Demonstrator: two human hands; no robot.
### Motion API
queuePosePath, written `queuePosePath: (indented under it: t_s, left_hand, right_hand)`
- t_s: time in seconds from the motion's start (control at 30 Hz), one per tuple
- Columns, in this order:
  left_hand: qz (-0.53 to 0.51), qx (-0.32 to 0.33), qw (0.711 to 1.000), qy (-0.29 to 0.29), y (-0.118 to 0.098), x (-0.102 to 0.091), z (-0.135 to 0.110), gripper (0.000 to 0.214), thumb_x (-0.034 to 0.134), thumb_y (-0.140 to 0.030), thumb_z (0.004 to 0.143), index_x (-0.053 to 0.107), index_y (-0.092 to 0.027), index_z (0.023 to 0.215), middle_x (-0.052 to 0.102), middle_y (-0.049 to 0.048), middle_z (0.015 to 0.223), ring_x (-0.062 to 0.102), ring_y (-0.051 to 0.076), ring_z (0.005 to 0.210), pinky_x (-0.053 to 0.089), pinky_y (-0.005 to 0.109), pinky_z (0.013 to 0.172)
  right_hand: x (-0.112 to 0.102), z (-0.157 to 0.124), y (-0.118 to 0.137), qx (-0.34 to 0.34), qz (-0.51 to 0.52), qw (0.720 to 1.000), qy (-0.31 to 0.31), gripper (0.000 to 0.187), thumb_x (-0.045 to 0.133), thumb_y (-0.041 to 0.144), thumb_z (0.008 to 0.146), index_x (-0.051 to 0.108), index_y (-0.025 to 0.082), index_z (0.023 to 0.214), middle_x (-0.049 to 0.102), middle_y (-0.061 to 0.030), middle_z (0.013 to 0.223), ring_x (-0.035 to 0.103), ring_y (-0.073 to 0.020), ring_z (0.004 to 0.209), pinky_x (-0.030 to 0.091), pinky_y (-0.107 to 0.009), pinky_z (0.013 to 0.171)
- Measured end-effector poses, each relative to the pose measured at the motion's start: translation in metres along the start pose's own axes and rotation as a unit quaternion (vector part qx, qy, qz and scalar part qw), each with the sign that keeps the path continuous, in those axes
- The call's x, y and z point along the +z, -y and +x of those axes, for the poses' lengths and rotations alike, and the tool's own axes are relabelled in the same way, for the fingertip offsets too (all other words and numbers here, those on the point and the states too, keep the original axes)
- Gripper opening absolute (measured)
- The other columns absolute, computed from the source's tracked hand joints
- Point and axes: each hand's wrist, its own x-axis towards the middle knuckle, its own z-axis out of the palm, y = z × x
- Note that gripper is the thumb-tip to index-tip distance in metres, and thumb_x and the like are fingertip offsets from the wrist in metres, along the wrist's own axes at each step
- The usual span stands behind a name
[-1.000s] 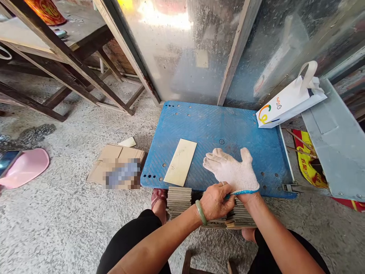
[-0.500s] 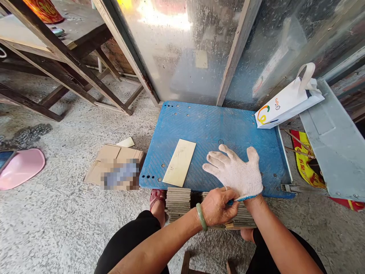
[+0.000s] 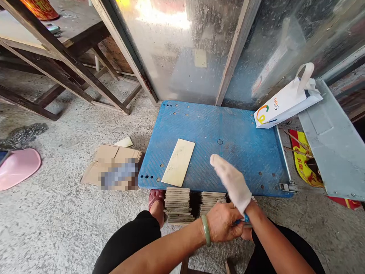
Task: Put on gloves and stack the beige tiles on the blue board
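My right hand (image 3: 232, 182) wears a white knit work glove and is turned edge-on, fingers stretched out together over the blue platform (image 3: 245, 140). My bare left hand (image 3: 225, 226), with a green bangle on its wrist, pinches the glove's blue cuff at my right wrist. A pale rectangular tile (image 3: 178, 162) lies flat on the platform, left of my hands. Two stacks of thin tiles (image 3: 178, 204) stand on the floor against the platform's near edge, between my knees.
A flattened cardboard box (image 3: 112, 167) lies on the concrete floor to the left, a pink object (image 3: 18, 167) farther left. A white paper bag (image 3: 285, 104) leans at the platform's far right corner. Metal sheets and wooden frames stand behind. A grey metal panel (image 3: 330, 144) lies right.
My gloved right hand turned from flat and spread to edge-on and drew back toward me. My left hand kept its pinch on the cuff and moved down with it.
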Motion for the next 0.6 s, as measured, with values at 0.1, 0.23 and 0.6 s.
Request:
queuePosePath:
  t_s: [0.1,0.23,0.6]
  left_hand:
    - [-0.065,0.017,0.997,-0.049,0.010,-0.001,-0.002,0.021,0.052,-0.014,0.077,0.062,-0.017,0.095,0.067,0.0072,0.101,0.058,0.021,0.104,0.046,0.031,0.093]
    - [-0.227,-0.011,0.971,-0.080,0.015,-0.020,-0.005,0.020,0.056,-0.026,0.083,0.066,-0.014,0.095,0.068,0.0081,0.103,0.058,0.022,0.104,0.043,0.034,0.097]
    - [-0.558,-0.326,0.719,-0.255,0.020,-0.065,0.002,0.056,0.062,-0.073,0.071,0.064,-0.017,0.079,0.067,0.0059,0.080,0.062,0.016,0.072,0.050,0.029,0.069]
  right_hand:
    - [0.006,-0.004,0.007,-0.177,-0.358,0.917,0.019,0.065,0.063,0.058,0.078,0.057,0.024,0.133,0.044,-0.0096,0.147,0.028,-0.0317,0.141,0.010,-0.054,0.118]
    - [0.001,-0.002,0.015,-0.221,-0.508,0.833,0.013,0.060,0.059,0.051,0.084,0.054,0.022,0.135,0.040,-0.0124,0.149,0.025,-0.0346,0.141,0.004,-0.059,0.116]
    - [-0.015,0.005,0.001,-0.215,-0.508,0.832,0.058,0.042,0.055,0.030,0.088,0.057,0.018,0.128,0.044,-0.0160,0.146,0.029,-0.0361,0.138,0.013,-0.061,0.113]
